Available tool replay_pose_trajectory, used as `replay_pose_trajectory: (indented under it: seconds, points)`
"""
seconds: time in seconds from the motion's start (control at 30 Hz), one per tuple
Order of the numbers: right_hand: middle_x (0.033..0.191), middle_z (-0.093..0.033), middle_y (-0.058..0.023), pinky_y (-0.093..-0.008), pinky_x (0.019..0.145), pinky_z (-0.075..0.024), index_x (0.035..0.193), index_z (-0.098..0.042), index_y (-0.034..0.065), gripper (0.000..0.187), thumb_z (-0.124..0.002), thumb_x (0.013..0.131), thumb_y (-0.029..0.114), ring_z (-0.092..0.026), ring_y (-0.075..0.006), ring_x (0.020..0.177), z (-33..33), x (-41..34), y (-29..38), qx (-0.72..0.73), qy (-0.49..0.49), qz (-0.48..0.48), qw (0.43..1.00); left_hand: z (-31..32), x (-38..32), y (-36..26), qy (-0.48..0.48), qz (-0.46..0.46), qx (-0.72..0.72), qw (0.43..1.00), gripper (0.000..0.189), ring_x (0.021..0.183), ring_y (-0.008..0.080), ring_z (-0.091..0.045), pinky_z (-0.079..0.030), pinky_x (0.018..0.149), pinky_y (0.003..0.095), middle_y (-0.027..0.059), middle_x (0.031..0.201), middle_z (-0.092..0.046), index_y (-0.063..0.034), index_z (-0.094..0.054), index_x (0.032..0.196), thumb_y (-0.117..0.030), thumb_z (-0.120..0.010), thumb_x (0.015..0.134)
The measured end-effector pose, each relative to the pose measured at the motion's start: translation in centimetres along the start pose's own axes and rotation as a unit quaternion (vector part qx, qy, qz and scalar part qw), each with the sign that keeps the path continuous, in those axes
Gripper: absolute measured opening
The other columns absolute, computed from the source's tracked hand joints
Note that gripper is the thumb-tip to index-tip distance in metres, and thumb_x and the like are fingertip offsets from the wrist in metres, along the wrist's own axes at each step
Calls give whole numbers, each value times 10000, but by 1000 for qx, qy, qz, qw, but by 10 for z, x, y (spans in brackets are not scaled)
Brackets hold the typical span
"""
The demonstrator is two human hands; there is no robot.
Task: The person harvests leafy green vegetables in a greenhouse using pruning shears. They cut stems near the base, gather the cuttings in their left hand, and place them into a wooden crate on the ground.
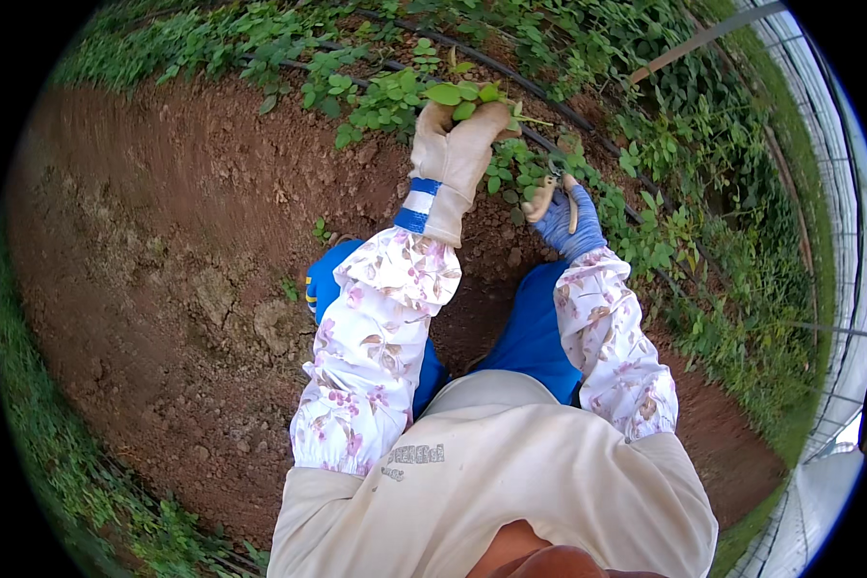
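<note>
My left hand [462,141], in a beige work glove with a blue and white cuff, is closed around a small bunch of green leafy cuttings [466,95]. Thin stems stick out of the bunch to the right. In a blue knitted glove, my right hand [567,213] grips a pair of pruning shears [551,199] with cream-coloured handles. The blades point up towards low leafy plants [520,167] in the row; whether they touch a stem cannot be made out. Both forearms wear floral sleeve covers.
Black drip irrigation lines [506,68] run through the plant row beyond my hands. Bare reddish soil [188,217] spreads to the left. A pole [701,42] slants at upper right, near pale greenhouse sheeting [849,217]. More green plants [65,441] grow at lower left.
</note>
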State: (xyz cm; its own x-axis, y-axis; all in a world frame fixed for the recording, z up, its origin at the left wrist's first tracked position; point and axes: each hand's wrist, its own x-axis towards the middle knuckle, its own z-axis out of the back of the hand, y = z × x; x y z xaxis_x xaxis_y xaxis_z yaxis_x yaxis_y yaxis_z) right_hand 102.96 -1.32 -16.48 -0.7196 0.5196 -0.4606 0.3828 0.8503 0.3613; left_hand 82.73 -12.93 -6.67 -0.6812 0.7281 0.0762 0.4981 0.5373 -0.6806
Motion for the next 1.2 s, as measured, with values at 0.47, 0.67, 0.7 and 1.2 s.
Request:
replay_pose_trajectory:
  seconds: [0.47,0.67,0.7,1.2]
  points:
    - [1251,-499,-189,-376,868,-522,1460,-246,78,887,-731,794,406,-574,-273,1072,-52,-59,-12,-527,55,40,847,-6,-1,-12,-69,52,-39,996,264,886,222,-595,-594,778,393,88,989,-572,-18,-534,1082,18,-611,832]
    - [1441,-379,-142,-341,1090,-268,1495,-219,66,918,-737,796,360,-358,-256,1328,-80,-59,-16,-564,111,140,806,-3,-2,6,-50,96,-17,994,302,916,296,-644,-576,789,400,100,1036,-591,-43,-514,1111,-3,-620,831]
    - [1436,-386,-143,-335,1087,-272,1493,-224,65,919,-740,793,362,-361,-249,1325,-83,-57,-15,-578,112,152,794,-4,-5,7,-46,101,-12,994,311,922,302,-646,-576,787,402,105,1048,-594,-43,-513,1118,-10,-625,830]
    - [854,-608,-121,-429,712,-603,1355,-375,60,629,-672,865,319,-668,-253,756,-110,14,112,-493,-215,95,837,-13,11,7,-71,134,26,988,212,955,229,-626,-535,854,304,58,1012,-571,-66,-591,956,-116,-721,796]
